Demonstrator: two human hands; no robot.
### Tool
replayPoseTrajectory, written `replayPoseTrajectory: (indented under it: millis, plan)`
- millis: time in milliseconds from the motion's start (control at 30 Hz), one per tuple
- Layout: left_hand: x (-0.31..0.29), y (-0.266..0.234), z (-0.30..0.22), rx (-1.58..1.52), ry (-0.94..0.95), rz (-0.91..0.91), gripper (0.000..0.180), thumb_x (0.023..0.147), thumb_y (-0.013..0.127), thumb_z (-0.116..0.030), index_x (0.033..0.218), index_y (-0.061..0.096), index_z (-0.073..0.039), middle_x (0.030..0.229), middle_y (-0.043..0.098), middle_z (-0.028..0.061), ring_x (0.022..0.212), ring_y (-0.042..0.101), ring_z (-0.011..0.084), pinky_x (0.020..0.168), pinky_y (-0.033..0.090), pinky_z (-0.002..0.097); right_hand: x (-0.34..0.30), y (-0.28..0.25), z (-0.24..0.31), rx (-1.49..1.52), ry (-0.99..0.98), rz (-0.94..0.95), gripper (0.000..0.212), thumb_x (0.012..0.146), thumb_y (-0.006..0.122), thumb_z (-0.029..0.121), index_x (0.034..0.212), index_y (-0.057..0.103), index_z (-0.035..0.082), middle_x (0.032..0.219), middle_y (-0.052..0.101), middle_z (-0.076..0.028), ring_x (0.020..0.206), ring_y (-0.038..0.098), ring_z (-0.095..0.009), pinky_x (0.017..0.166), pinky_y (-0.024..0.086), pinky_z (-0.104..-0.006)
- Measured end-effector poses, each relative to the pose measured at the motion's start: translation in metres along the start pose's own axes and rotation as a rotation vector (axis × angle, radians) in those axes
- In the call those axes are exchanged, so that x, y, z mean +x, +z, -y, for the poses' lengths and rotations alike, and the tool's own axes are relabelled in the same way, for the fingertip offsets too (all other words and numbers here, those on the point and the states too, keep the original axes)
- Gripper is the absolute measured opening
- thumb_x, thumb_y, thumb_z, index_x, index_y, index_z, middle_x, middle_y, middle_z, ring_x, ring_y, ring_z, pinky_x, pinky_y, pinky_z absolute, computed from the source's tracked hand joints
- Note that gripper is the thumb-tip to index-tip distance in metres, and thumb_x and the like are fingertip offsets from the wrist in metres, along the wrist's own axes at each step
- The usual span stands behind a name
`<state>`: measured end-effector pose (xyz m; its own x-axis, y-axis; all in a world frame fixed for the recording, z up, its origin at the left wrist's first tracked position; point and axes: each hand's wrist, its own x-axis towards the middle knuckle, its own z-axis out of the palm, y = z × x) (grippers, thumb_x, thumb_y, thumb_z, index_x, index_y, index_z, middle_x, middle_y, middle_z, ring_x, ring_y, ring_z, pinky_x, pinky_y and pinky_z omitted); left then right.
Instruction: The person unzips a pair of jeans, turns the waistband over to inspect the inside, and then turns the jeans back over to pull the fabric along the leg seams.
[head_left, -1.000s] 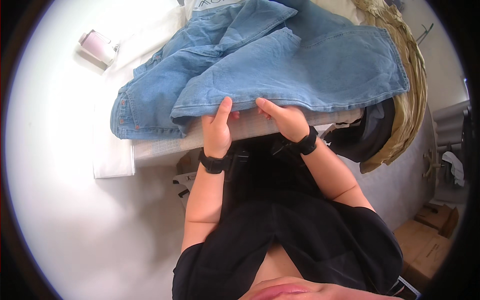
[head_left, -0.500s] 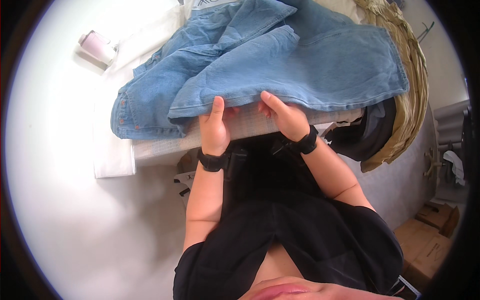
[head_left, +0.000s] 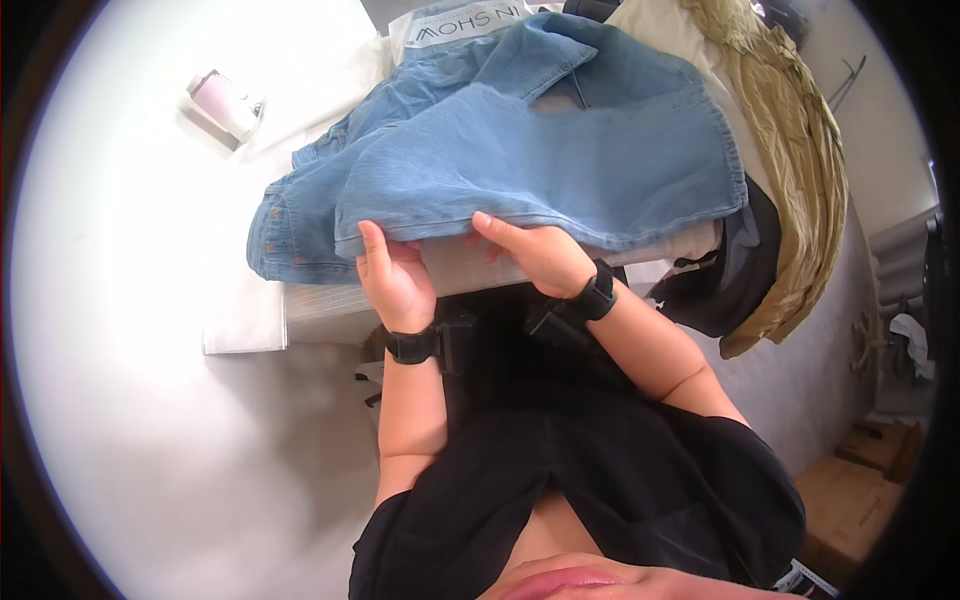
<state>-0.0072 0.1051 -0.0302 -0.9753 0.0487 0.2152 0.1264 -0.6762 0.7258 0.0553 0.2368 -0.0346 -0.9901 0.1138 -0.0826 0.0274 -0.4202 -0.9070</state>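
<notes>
A pair of light blue jeans (head_left: 620,150) lies spread over a covered table, its waistband with copper-coloured rivets or buttons at the left. My left hand (head_left: 395,280) grips the near edge of one leg, thumb on top and fingers underneath. Farther right along that same edge, my right hand (head_left: 540,255) pinches the denim between its thumb and the fingers below. Most fingertips are hidden under the cloth. The leg's hem hangs to the right, beside a dark garment.
The table's pale checked cover (head_left: 450,268) shows below the jeans. A pink tumbler (head_left: 222,102) stands at the far left. Olive crinkled fabric (head_left: 775,130) and a dark garment (head_left: 735,280) drape over the right side. Cardboard boxes (head_left: 850,500) sit on the floor at lower right.
Both hands have shifted left along the edge of the jeans leg. The leg's hem on the right has been drawn left, and the view has tilted slightly.
</notes>
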Motion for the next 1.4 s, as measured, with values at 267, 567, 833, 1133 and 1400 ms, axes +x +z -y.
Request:
replayPoseTrajectory:
  millis: [267, 567, 833, 1133, 1400]
  plan:
    - [-0.010, 0.006, 0.016, 0.249, -0.223, -0.022, 0.029, 0.083, 0.054, -0.026, 0.094, 0.053, 0.001, 0.080, 0.057, 0.0060, 0.059, 0.053, 0.0144, 0.055, 0.038, 0.0236, -0.004, -0.029, 0.007, -0.081, -0.261, -0.195, 0.034, 0.081, 0.057, 0.019, 0.104, 0.052, -0.005, 0.099, 0.055, -0.006, 0.089, 0.049, -0.011, 0.079, 0.038, -0.0237]
    - [-0.017, 0.006, 0.038, 0.216, -0.207, 0.155, 0.022, 0.082, 0.053, -0.022, 0.089, 0.054, -0.001, 0.078, 0.057, 0.0046, 0.063, 0.051, 0.0137, 0.059, 0.039, 0.0245, -0.005, -0.041, -0.001, 0.029, -0.230, -0.273, 0.033, 0.080, 0.058, 0.018, 0.103, 0.052, -0.004, 0.099, 0.055, -0.006, 0.089, 0.050, -0.011, 0.078, 0.038, -0.0230]
    - [-0.015, -0.007, 0.041, 0.366, -0.265, 0.278, 0.018, 0.081, 0.052, -0.016, 0.088, 0.054, 0.000, 0.083, 0.056, 0.0061, 0.067, 0.052, 0.0147, 0.061, 0.040, 0.0256, -0.010, -0.043, -0.007, -0.099, -0.295, -0.114, 0.027, 0.081, 0.056, 0.015, 0.099, 0.054, -0.005, 0.097, 0.057, -0.005, 0.086, 0.051, -0.010, 0.077, 0.040, -0.0234]
    - [-0.020, -0.006, 0.039, 0.165, -0.213, 0.256, 0.015, 0.081, 0.050, -0.011, 0.090, 0.053, -0.001, 0.083, 0.056, 0.0069, 0.068, 0.053, 0.0160, 0.057, 0.043, 0.0264, -0.014, -0.043, -0.008, -0.106, -0.279, -0.121, 0.028, 0.082, 0.057, 0.019, 0.096, 0.056, -0.004, 0.092, 0.058, -0.004, 0.084, 0.051, -0.009, 0.075, 0.040, -0.0218]
    - [-0.018, -0.004, 0.040, 0.198, -0.215, 0.212, 0.016, 0.082, 0.048, -0.012, 0.090, 0.052, 0.001, 0.082, 0.056, 0.0071, 0.067, 0.052, 0.0151, 0.056, 0.042, 0.0256, -0.014, -0.039, -0.006, -0.083, -0.270, -0.088, 0.025, 0.082, 0.056, 0.022, 0.089, 0.058, -0.001, 0.080, 0.059, -0.003, 0.074, 0.054, -0.009, 0.071, 0.041, -0.0213]
